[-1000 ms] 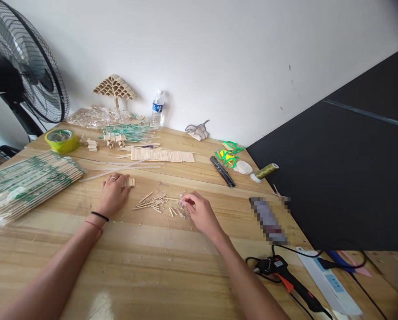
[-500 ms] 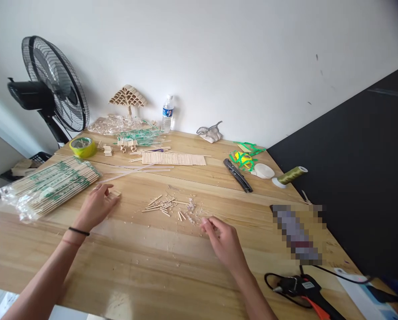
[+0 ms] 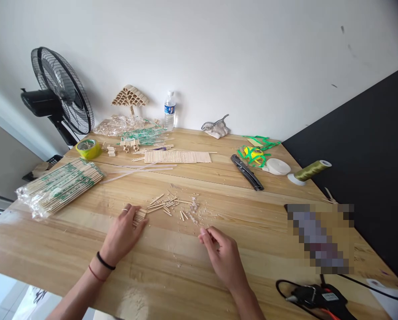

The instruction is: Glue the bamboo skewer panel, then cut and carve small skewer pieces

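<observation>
Steadying of one small stick panel [image 3: 139, 217] was judged best done with light, even pressure across the slats, so that none would be skewed, and with loose debris kept from beneath it. The panel was located left of centre on the table [image 3: 165, 289], just left of a scatter of cut sticks [image 3: 167, 204].

Left hand [image 3: 125, 231]: palm turned down, forearm extended from the near left; panel held between the thumb, at its right side, and the fingers, curved over its left part.

Right hand [image 3: 203, 235]: turned on its side, thumb uppermost, just to the near side of some pale wispy scraps [image 3: 194, 204]; thumb and index finger brought together at the tips, the others curled. Whether anything was pinched there could not be told.
</observation>
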Tool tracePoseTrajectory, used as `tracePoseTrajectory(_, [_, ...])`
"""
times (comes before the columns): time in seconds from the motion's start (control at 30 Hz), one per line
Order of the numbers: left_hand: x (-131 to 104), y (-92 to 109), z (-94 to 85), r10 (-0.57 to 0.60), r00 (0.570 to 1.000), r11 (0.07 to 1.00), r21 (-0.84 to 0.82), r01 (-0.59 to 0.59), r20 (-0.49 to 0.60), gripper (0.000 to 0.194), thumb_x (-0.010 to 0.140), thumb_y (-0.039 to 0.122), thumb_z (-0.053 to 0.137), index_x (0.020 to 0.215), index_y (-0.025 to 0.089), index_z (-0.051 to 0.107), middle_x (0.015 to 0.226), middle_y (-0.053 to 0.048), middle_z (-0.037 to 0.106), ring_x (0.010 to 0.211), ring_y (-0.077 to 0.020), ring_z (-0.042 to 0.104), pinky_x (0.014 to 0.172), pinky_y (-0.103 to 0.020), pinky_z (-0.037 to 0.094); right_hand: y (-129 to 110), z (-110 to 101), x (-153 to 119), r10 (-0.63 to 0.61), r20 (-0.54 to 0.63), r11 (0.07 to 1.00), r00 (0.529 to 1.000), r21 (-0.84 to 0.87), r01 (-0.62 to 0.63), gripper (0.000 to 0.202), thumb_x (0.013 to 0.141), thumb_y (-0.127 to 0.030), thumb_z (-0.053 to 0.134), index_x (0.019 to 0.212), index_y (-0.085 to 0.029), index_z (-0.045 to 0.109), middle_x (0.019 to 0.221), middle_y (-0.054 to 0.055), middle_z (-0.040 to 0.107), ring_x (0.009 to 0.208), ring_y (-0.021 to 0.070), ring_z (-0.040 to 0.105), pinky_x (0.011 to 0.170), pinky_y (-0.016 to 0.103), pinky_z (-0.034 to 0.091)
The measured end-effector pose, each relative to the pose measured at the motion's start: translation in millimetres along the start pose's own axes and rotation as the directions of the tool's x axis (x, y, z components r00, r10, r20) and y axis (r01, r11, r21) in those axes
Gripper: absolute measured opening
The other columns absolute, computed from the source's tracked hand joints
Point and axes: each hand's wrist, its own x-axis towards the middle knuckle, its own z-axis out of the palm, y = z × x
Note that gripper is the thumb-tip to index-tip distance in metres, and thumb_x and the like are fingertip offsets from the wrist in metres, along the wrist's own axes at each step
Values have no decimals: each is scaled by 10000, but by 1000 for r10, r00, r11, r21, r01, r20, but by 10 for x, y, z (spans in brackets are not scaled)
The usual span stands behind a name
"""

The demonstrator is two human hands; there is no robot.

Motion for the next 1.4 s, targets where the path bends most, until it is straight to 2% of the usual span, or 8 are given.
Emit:
tracePoseTrajectory(0.1, [64,-21,-105,2,1000,1000,20,-1,-9,370,967,467,550,1212,208,647,997,-69,666,870,-235,686,810,-353,541,17,-7,-10,-3,-1,1000,1000,7,3,460,1020,-549,487,709,-228,596,710,43,696,667,191,652,642,280,483])
tracePoseTrajectory(0.23, [301,-462,-496,-169,967,965,168,202,-192,457,895,508,586,1185,166,673,1006,-94,661,895,-262,671,829,-380,526,31,5,-21,-19,17,1000,1000,1,19,471,1029,-542,473,702,-224,593,680,33,655,641,178,610,620,278,456])
tracePoseTrajectory(0.37, [424,-740,-643,-243,960,943,200,267,-138,510,848,533,581,1142,132,696,986,-110,655,899,-286,668,866,-413,530,54,40,-37,-40,29,999,999,-13,40,484,1032,-545,462,700,-220,596,664,30,635,613,170,571,584,276,427])
tracePoseTrajectory(0.67, [108,-42,-43,-30,999,998,50,31,-20,361,925,422,570,1184,201,689,1035,-96,656,886,-245,679,818,-362,556,48,31,-41,-11,51,1000,999,8,11,488,1025,-564,467,695,-226,590,677,38,656,627,178,590,598,277,442])
tracePoseTrajectory(0.87, [382,-501,-413,-165,970,965,176,196,-176,448,891,458,580,1194,149,693,1019,-116,645,905,-273,666,846,-389,539,39,39,-38,-7,60,1000,998,18,6,497,1017,-577,472,693,-220,592,677,38,657,626,178,592,592,271,439])
tracePoseTrajectory(0.97, [531,-703,-529,-232,963,941,221,257,-136,517,858,457,606,1245,118,663,1017,-128,657,934,-297,666,861,-404,532,33,43,-40,-15,56,1000,998,4,15,501,1019,-575,468,688,-219,590,660,32,637,605,171,562,573,274,422])
tracePoseTrajectory(1.23, [404,-106,-73,-52,998,985,164,45,38,312,908,409,604,1113,205,720,1028,-83,666,873,-229,673,776,-334,527,37,36,-27,-16,62,1000,998,4,15,498,1020,-573,468,689,-224,597,656,27,628,608,173,559,583,282,423])
tracePoseTrajectory(1.4, [647,-288,-298,-127,986,972,182,145,-107,383,913,453,584,1143,175,713,1049,-107,679,894,-251,680,763,-354,522,44,43,-27,-20,63,1000,998,4,20,501,1025,-565,466,691,-217,601,636,9,581,591,157,516,571,270,395])
